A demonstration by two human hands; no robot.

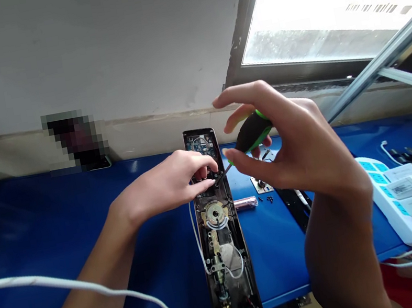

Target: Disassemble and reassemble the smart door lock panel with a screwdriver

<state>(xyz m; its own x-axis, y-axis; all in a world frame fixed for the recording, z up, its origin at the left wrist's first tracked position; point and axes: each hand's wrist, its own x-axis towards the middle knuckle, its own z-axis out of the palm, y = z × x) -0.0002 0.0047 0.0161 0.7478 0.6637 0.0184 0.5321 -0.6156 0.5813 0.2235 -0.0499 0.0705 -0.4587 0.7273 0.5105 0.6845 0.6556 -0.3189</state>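
- Closest to you at lower right of the frame, your right hand [301,153] pinches a black-and-green plastic-handled screwdriver [253,132] between thumb and fingertips, its thin steel shaft slanting down-left.
- Its tip reaches the top of a long, dark, open door-lock panel with exposed brass parts [224,235], lying lengthwise at centre on a bright blue table [36,231].
- Your left hand [171,181] curls over that panel's upper end, just beside the tip; you cannot tell whether it grips anything.
- Small black screws [270,199] lie right of the panel, near a small metal plate [261,184].
- A white power strip [392,195] sits at right of the frame.
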